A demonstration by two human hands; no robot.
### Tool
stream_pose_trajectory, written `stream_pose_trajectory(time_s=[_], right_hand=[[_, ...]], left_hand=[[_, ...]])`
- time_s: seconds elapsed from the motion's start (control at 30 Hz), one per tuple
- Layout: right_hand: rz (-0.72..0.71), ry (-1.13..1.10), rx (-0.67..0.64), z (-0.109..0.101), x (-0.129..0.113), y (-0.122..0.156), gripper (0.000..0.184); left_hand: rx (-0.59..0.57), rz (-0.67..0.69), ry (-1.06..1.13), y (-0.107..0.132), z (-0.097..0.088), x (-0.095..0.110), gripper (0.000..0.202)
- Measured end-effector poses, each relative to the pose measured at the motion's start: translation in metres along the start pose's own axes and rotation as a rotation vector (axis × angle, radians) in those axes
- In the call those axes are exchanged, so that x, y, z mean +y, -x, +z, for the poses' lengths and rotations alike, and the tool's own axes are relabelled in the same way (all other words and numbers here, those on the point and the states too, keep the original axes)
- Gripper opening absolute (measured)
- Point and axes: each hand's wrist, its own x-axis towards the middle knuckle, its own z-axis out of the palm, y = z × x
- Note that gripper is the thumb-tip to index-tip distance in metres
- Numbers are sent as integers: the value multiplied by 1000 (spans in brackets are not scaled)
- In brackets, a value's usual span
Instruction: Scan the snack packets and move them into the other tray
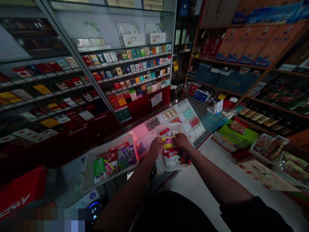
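Observation:
Between my two hands is a small yellow and purple candy packet (169, 141), held level over a white plastic bin (166, 166). My left hand (157, 147) is closed on the packet's left end. The right end is pinched by my right hand (181, 141). Beneath the packet, red and white snack packs (172, 158) lie in the bin. To the left stands a second white bin (88, 175) with a green bag (99, 169), purple wrapped bars (130, 154) and another yellow packet (109, 167) inside.
Both bins stand on a glass counter (205, 111) displaying packs. Behind it rise shelves of cigarette packs (135, 67). Bottles and boxes (258, 45) fill the right-hand shelves, with packaged food (270, 146) below. A red box (24, 190) sits at lower left.

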Motion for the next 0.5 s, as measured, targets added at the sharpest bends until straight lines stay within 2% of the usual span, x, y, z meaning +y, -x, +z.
stream_pose_trajectory(time_s=[0.13, 0.27, 0.4, 0.5], right_hand=[[2, 19, 14, 2, 4, -5, 34], [-17, 18, 31, 5, 0, -8, 35], [-51, -16, 76, 8, -17, -4, 37], [-71, -64, 102, 10, -39, 1, 35]], left_hand=[[-38, 3, 54, 0, 3, -1, 16], [4, -2, 51, 3, 0, 2, 17], [29, 48, 22, 8, -10, 5, 18], [44, 92, 19, 13, -25, 8, 18]])
